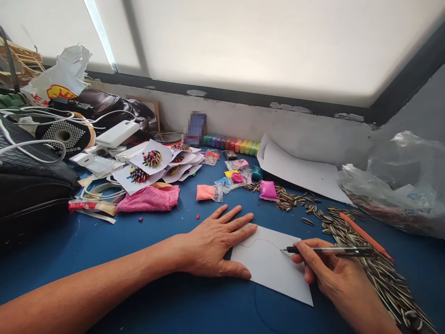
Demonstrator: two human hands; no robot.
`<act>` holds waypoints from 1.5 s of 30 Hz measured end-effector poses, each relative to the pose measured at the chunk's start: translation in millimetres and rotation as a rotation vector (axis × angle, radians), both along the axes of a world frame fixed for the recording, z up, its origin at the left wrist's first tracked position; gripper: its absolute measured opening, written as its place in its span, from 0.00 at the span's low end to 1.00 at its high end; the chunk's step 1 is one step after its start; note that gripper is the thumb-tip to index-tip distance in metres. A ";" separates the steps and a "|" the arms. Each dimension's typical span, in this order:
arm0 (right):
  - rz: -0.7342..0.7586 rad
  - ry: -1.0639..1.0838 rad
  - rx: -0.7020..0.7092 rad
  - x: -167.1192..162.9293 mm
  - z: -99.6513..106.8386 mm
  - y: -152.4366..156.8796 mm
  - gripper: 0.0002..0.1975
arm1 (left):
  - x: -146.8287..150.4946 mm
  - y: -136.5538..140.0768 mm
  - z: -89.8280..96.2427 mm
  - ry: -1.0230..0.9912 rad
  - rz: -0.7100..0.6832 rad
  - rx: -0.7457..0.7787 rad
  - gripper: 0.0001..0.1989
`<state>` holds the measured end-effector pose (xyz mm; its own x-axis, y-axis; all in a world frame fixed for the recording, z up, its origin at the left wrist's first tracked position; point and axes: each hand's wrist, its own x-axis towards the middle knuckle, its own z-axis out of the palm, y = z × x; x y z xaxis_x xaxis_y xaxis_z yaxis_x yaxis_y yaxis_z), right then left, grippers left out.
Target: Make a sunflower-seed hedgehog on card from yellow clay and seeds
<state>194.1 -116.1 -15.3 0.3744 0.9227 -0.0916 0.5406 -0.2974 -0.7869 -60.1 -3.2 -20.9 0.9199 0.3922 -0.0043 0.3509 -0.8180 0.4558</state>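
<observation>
A white sheet of paper (274,269) lies on the blue table, with a thin curved line drawn across its upper part. My left hand (219,243) is flat with fingers spread, its thumb and fingertips resting on the sheet's left side. In my right hand (330,269) is a black pen (323,250), pinched between thumb and fingers. The pen's tip meets the paper at the right end of the drawn line. Striped sunflower seeds (375,264) lie in a long pile beside and beyond my right hand.
An orange stick-like tool (365,235) rests on the seeds. Beyond my hands are packets of clay, such as a magenta one (268,190), and a pink cloth (149,198). Seed-decorated paper pieces (151,158) are stacked at left. A plastic bag (410,185) stands at right, a black bag (31,185) at left.
</observation>
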 end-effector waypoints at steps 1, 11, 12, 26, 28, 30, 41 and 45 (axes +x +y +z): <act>-0.006 0.002 0.003 1.2 -0.2 -1.7 0.24 | 0.0 0.0 0.4 0.001 0.001 -0.003 0.46; -0.111 -0.055 -0.013 -11.7 13.1 -16.1 0.21 | 0.0 -0.2 -0.2 0.005 0.008 0.000 0.45; -0.126 -0.065 -0.020 -14.3 15.4 -17.0 0.21 | 0.1 -0.3 -0.3 0.004 0.009 0.003 0.45; 0.017 -0.071 -0.139 9.6 3.9 -17.1 0.26 | 0.4 0.3 0.5 0.016 0.006 -0.015 0.46; -0.010 -0.061 -0.123 4.6 6.7 -18.2 0.24 | 0.2 0.0 0.3 0.010 0.008 -0.022 0.47; -0.082 -0.044 -0.055 -3.5 10.5 -19.5 0.22 | 0.0 -0.1 -0.3 -0.004 0.012 -0.018 0.48; 0.016 0.235 0.109 -65.2 16.8 -6.7 0.18 | 0.6 0.4 -5.5 -0.006 0.023 0.026 0.50; 0.080 0.271 0.127 -73.1 12.2 2.1 0.18 | 0.0 0.9 -6.1 -0.021 0.016 0.036 0.48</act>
